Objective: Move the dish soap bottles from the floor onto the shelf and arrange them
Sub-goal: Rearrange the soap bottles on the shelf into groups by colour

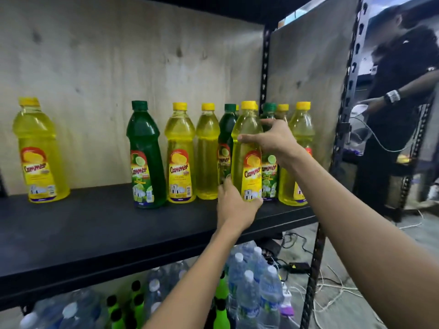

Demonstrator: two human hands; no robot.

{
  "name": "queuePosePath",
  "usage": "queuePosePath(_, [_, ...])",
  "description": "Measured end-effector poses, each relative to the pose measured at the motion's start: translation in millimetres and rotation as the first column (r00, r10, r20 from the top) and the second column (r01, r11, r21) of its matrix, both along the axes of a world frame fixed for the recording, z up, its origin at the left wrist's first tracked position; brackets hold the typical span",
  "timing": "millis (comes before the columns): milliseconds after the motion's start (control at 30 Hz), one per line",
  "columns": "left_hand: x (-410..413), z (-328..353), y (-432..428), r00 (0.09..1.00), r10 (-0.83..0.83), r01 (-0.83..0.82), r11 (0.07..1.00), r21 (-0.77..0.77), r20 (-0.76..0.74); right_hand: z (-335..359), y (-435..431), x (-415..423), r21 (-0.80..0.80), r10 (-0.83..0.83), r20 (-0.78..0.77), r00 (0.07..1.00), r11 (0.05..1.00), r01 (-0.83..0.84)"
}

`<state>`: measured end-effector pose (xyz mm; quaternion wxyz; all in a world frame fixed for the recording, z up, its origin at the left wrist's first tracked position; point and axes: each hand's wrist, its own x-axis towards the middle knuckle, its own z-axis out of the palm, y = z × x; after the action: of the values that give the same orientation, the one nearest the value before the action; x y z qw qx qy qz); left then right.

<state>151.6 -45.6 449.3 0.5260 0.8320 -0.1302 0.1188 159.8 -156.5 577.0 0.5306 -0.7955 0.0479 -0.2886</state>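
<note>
Right hand grips yellow bottle shoulder | left hand grasps its base | upright on shelf

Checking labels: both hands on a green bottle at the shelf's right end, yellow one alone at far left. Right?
Not quite. The head view shows both hands, left and right, on a yellow bottle, not green. The lone yellow one does stand at the shelf's far left.

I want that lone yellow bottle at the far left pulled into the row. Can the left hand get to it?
Probably yes: the shelf before the lone yellow bottle is bare, but the left hand must first release the yellow bottle.
</note>
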Motion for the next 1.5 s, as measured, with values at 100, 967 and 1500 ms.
queuePosePath(100, [-5.3,-1.4,-11.5,0.999,0.031,-0.03,0.998,-0.054,0.027,-1.8,2.9,-13.7,-0.074,-0.025,0.043,0.999,0.997,0.028])
queuePosePath(967, [11.4,26.0,380.9,0.83,0.531,-0.553,0.822,0.134,0.168,10.8,391.5,27.7,-0.294,0.363,0.244,0.899,0.911,-0.288])
queuePosePath(1500, [64.4,11.8,443.7,0.872,0.477,-0.488,0.863,0.134,0.105,0.5,449.3,94.0,-0.335,0.332,0.187,0.925,0.906,-0.257])
